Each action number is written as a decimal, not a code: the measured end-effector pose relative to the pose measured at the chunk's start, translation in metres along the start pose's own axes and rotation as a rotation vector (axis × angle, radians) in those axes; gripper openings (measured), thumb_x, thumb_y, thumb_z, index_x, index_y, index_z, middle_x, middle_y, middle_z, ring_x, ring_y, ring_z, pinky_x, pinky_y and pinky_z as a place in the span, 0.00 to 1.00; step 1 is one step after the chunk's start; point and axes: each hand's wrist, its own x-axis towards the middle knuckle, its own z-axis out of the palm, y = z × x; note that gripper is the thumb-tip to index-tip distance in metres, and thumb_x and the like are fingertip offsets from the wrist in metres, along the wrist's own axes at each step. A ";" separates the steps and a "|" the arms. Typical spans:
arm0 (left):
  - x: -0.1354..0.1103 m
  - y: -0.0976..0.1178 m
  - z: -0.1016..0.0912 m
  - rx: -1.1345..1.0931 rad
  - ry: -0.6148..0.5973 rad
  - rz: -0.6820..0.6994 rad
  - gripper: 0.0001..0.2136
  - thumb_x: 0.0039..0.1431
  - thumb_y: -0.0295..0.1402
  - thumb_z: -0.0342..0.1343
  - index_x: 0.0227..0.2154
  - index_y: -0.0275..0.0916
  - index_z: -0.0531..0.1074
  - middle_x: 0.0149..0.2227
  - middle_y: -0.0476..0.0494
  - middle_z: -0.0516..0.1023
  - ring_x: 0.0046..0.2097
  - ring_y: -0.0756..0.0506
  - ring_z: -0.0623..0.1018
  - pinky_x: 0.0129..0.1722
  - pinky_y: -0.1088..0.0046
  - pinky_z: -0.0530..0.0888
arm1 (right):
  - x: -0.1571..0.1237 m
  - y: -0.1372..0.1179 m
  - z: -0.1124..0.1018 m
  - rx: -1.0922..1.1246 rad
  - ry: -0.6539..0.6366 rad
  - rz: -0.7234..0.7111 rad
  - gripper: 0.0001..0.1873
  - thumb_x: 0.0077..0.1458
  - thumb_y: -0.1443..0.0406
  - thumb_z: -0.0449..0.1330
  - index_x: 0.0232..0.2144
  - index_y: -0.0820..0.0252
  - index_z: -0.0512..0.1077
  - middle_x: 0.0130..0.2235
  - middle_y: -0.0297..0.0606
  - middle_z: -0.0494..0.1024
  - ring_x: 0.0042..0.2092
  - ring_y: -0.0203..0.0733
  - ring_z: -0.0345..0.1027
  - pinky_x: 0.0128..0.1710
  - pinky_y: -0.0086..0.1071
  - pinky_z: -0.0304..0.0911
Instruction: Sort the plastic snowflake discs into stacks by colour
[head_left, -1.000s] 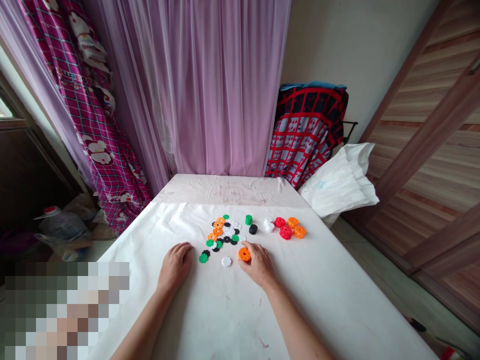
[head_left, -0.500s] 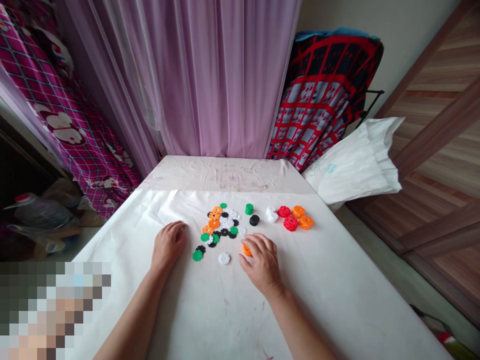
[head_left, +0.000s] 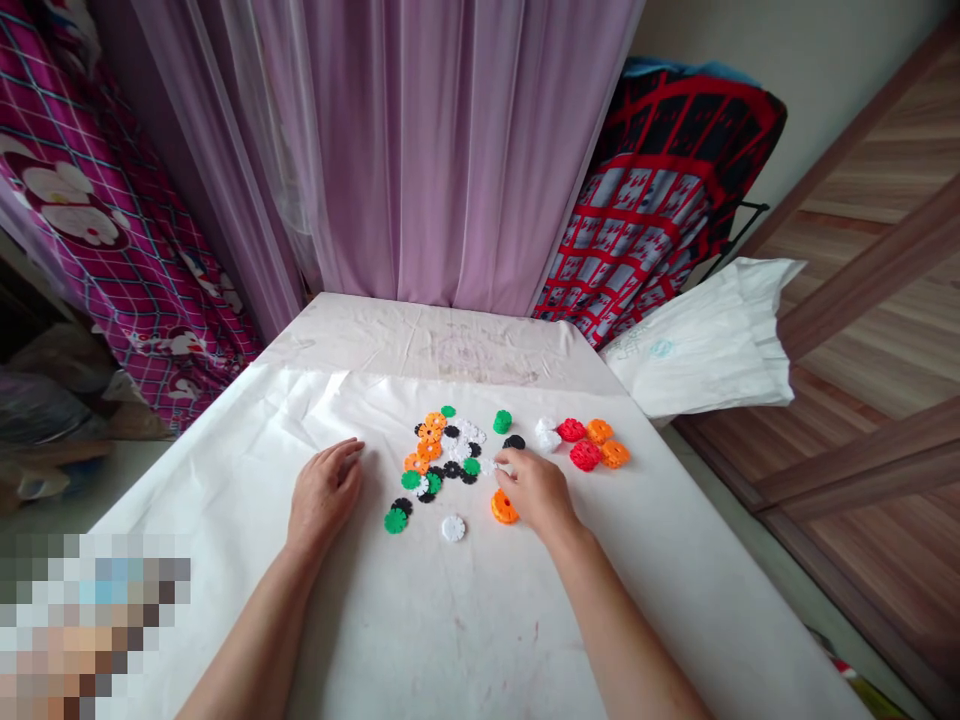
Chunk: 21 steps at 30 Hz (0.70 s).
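Note:
Small flower-shaped plastic discs lie on a table under a white cloth [head_left: 420,620]. A mixed pile [head_left: 446,455] of orange, white, black and green discs sits in the middle. My left hand [head_left: 322,490] rests flat and open on the cloth, left of the pile, holding nothing. My right hand [head_left: 536,490] reaches forward with fingers stretched, the fingertips by a white disc [head_left: 487,465] at the pile's right edge. A thick orange disc [head_left: 504,507] lies against the thumb side of that hand. A single white disc [head_left: 452,527] and a green one [head_left: 394,521] lie nearer to me.
Sorted groups stand beyond my right hand: a green stack [head_left: 502,421], a black stack [head_left: 514,441], white discs [head_left: 547,433], red discs [head_left: 579,443] and orange discs [head_left: 607,443]. Purple curtains [head_left: 420,150] hang behind. A white bag [head_left: 705,340] lies off the table's right edge.
My right hand moved forward from the orange disc toward the pile, so the disc now shows beside the thumb. The left hand stayed put. The camera tilted down and closer.

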 end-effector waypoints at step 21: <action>0.000 0.005 -0.001 -0.027 -0.010 -0.040 0.18 0.56 0.36 0.48 0.46 0.43 0.77 0.52 0.46 0.80 0.50 0.42 0.78 0.54 0.64 0.72 | -0.028 -0.053 -0.017 0.059 -0.224 -0.226 0.15 0.49 0.68 0.62 0.41 0.52 0.73 0.41 0.31 0.80 0.44 0.40 0.71 0.38 0.30 0.58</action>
